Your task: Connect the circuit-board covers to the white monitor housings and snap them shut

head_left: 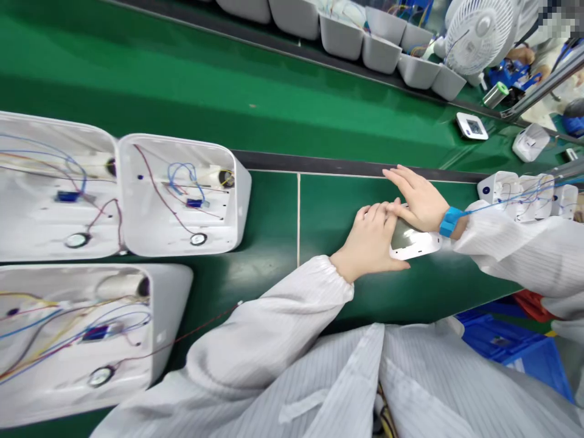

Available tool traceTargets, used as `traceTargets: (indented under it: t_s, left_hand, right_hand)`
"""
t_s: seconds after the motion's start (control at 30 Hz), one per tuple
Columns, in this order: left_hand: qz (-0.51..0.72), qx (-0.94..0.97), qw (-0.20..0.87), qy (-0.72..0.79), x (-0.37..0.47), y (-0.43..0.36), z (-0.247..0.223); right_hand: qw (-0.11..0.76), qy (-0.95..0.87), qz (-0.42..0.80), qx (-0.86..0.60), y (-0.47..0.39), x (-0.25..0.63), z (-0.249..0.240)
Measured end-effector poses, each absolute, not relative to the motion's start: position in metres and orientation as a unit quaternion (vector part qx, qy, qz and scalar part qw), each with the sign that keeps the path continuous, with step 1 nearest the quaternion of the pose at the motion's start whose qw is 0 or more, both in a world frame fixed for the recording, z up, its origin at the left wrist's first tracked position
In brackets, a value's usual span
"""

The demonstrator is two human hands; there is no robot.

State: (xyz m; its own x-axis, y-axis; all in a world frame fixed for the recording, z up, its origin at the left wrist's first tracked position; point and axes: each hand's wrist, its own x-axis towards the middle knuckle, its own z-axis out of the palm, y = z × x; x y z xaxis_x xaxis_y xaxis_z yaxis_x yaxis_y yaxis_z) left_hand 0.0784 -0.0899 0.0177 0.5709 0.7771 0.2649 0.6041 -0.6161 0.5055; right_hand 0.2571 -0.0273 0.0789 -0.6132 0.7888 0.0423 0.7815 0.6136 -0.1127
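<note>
A white plastic cover (417, 246) with small holes along its near edge lies on the green bench, its middle shiny and partly hidden by my hands. Across its left end rests my left hand (371, 238), fingers over the far side and thumb by the near edge, gripping it. My right hand (420, 198) is above the cover's far right part with its fingers stretched out and holding nothing. Its fingertips reach past my left fingers; whether the palm touches the cover I cannot tell. A blue strap (451, 221) circles my right wrist.
White housings (241, 194) with wires, round speakers and blue boards stand at left. Smaller white housings (497, 179) sit at right. Grey bins (342, 39) and a white fan (479, 30) line the back. A small white device (472, 126) lies behind my right hand. Below right are blue crates (511, 340).
</note>
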Motion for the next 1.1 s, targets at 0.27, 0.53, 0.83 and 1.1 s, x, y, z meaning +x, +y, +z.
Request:
traceTargets:
  t_s: [0.27,0.53,0.83,1.1]
  left_hand:
    - [0.239,0.866,0.172,0.404,0.078,-0.091,0.016]
    - [0.216,0.871,0.179,0.404,0.075,-0.092,0.022]
    - [0.226,0.874,0.170,0.395,0.076,-0.092,0.019]
    - [0.234,0.869,0.182,0.396,0.075,-0.092,0.019]
  right_hand:
    - [0.017,-0.805,0.046,-0.591,-0.008,0.249,0.081]
    - [-0.008,-0.781,0.077,-0.619,0.001,0.253,0.072]
    - [-0.062,-0.865,0.061,-0.494,0.010,0.261,0.068]
    - [0.090,-0.789,0.087,-0.602,-0.002,0.251,0.076]
